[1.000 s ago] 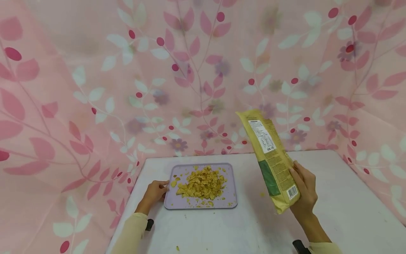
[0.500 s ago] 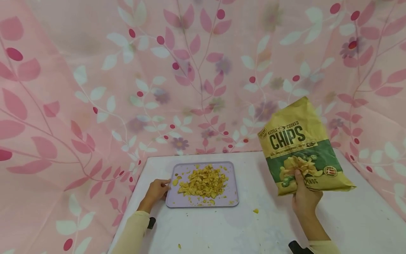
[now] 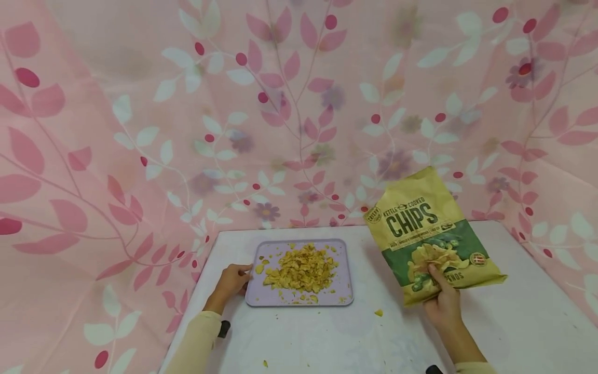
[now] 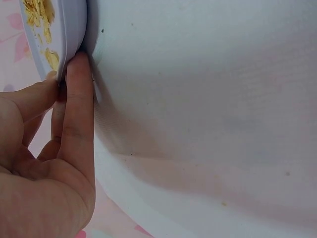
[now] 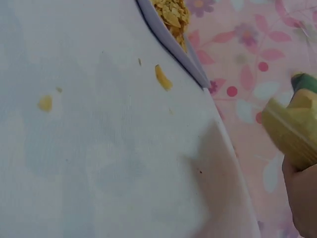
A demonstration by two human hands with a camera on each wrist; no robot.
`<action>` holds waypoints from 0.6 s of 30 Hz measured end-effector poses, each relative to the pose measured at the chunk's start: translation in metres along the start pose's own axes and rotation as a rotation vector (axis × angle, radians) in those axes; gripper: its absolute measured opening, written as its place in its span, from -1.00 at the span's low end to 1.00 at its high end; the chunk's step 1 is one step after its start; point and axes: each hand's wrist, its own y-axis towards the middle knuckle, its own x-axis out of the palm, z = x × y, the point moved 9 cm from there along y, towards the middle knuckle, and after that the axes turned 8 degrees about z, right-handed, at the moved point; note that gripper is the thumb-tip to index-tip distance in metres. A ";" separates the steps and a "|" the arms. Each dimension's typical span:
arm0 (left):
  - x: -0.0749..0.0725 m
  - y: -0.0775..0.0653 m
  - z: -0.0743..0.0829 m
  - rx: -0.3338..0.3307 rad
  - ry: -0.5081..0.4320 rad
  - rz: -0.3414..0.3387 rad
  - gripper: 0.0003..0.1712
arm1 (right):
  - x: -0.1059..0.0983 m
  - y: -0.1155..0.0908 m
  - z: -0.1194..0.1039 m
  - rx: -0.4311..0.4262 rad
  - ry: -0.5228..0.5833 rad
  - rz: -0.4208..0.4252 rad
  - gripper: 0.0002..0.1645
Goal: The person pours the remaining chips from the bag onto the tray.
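A lilac tray (image 3: 345,297) lies on the white table, with a heap of broken chips (image 3: 301,270) on it. At the tray's left edge is my left hand (image 3: 230,283); in the left wrist view its thumb (image 4: 37,96) is on the rim and its fingers are at the outer side, pinching the edge. My right hand (image 3: 445,306) grips a yellow and green chip bag (image 3: 416,218) by its lower part, thumb across the printed front. The bag is tilted above the table, right of the tray. Fingers behind the bag are hidden.
A loose chip (image 3: 379,312) lies on the table between tray and right hand, and small crumbs (image 3: 265,363) are scattered near the front. Pink flowered cloth (image 3: 299,130) hangs behind the table (image 3: 336,343) and at both sides.
The bag has turned from its back and side to its printed front, then lowered and shifted slightly left. My left hand has stayed at the tray's edge.
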 end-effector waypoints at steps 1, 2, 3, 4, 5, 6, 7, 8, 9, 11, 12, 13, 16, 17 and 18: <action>0.000 0.000 0.000 -0.003 0.001 0.002 -0.50 | -0.003 -0.001 -0.005 -0.076 -0.053 0.044 -0.49; 0.000 0.000 -0.001 -0.002 0.004 0.004 -0.50 | -0.005 -0.002 -0.011 -0.165 -0.149 0.089 -0.43; 0.000 0.001 -0.001 -0.002 0.004 0.005 -0.50 | -0.006 -0.005 -0.017 -0.266 -0.284 0.119 -0.41; 0.000 0.001 -0.001 0.002 0.007 0.006 -0.51 | -0.004 -0.008 -0.024 -0.380 -0.466 0.130 -0.39; 0.000 0.002 -0.001 0.004 0.011 0.009 -0.51 | -0.001 -0.012 -0.030 -0.498 -0.680 0.151 -0.41; -0.001 0.002 -0.002 0.001 0.011 0.011 -0.51 | 0.003 -0.015 -0.035 -0.615 -0.893 0.157 -0.39; -0.001 0.003 -0.002 -0.002 0.010 0.013 -0.51 | 0.009 -0.019 -0.038 -0.733 -1.076 0.145 -0.35; -0.001 0.003 -0.003 -0.005 0.010 0.014 -0.51 | 0.014 -0.023 -0.039 -0.845 -1.221 0.119 -0.32; -0.001 0.004 -0.003 -0.005 0.011 0.013 -0.51 | 0.019 -0.026 -0.039 -0.947 -1.326 0.074 -0.27; -0.001 0.004 -0.004 -0.013 0.012 0.011 -0.51 | 0.024 -0.029 -0.037 -1.069 -1.443 -0.026 -0.15; -0.001 0.004 -0.004 -0.018 0.009 0.009 -0.50 | 0.026 -0.029 -0.034 -1.088 -1.474 -0.080 -0.10; 0.000 0.003 -0.004 -0.021 0.009 0.005 -0.50 | 0.027 -0.028 -0.031 -1.103 -1.512 -0.128 -0.08; 0.000 0.003 -0.003 -0.019 0.011 0.004 -0.50 | 0.030 -0.026 -0.022 -1.128 -1.656 -0.231 -0.05; 0.000 0.003 -0.002 -0.015 0.013 0.004 -0.50 | 0.030 -0.026 -0.019 -1.125 -1.710 -0.253 -0.04; 0.000 0.003 -0.002 -0.016 0.010 0.005 -0.50 | 0.030 -0.025 -0.016 -1.121 -1.762 -0.275 -0.04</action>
